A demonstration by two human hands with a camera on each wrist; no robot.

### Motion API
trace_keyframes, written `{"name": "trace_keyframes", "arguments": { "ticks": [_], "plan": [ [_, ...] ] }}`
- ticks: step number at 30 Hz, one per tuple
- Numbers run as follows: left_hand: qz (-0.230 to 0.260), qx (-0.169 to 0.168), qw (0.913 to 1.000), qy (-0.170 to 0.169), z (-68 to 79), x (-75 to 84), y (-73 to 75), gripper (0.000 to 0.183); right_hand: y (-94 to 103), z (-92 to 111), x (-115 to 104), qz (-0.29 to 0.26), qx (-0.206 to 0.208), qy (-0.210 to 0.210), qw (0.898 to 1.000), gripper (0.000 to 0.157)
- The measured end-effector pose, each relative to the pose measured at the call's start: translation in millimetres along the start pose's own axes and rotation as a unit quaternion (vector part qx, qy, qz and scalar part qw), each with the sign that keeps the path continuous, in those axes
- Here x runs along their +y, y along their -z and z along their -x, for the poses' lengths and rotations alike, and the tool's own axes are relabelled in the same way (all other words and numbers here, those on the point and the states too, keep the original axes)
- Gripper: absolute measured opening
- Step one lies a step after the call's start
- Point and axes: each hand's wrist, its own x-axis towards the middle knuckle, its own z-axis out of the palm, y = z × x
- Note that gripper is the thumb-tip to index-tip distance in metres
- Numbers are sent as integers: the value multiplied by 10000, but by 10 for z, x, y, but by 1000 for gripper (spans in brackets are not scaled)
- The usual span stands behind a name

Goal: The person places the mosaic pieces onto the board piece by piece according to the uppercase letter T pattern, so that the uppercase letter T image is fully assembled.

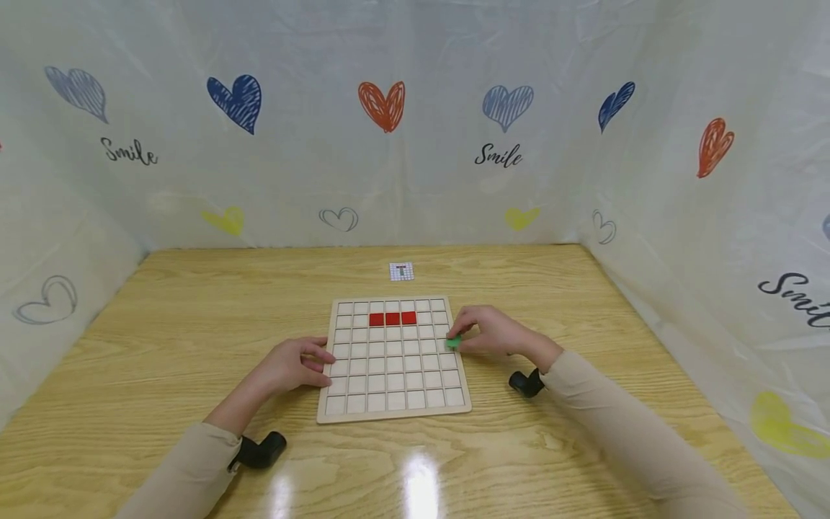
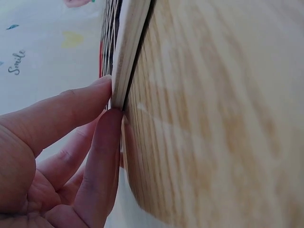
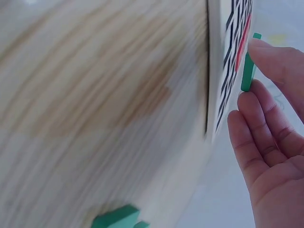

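A wooden grid board lies flat on the table, three red square tiles side by side in its second row from the top. My left hand rests at the board's left edge; thumb and fingertips touch the rim there. Over the right edge of the board, my right hand pinches a green square tile between thumb and fingertips. The tile is tilted and overlaps the board's right column in the head view.
Behind the board lies a small pattern card with a red and green T shape on a grid. More green tiles show at the bottom of the right wrist view. A white curtain with printed hearts surrounds the wooden table.
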Motion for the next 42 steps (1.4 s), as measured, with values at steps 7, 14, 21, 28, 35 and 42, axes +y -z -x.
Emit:
{"name": "trace_keyframes", "arguments": {
  "ticks": [7,14,21,28,35,42],
  "plan": [
    [43,15,10000,36,-13,-2,-13,31,-21,-112,-55,111,-8,85,9999,15],
    [89,-2,10000,-11,-14,11,-17,31,-41,-211,-96,82,-52,31,9999,17],
    [61,-3,10000,-6,-16,7,-24,31,-72,-304,-117,60,-126,88,9999,17],
    [38,-9,10000,45,-21,-7,-35,31,-112,-383,-134,24,-170,330,9993,18],
    [14,0,10000,-4,-19,-11,-32,31,-152,-470,-185,-31,-249,189,9995,18],
    [0,3,10000,59,-5,-9,-5,31,-183,-605,-219,24,-271,243,9993,17]
  ]
}}
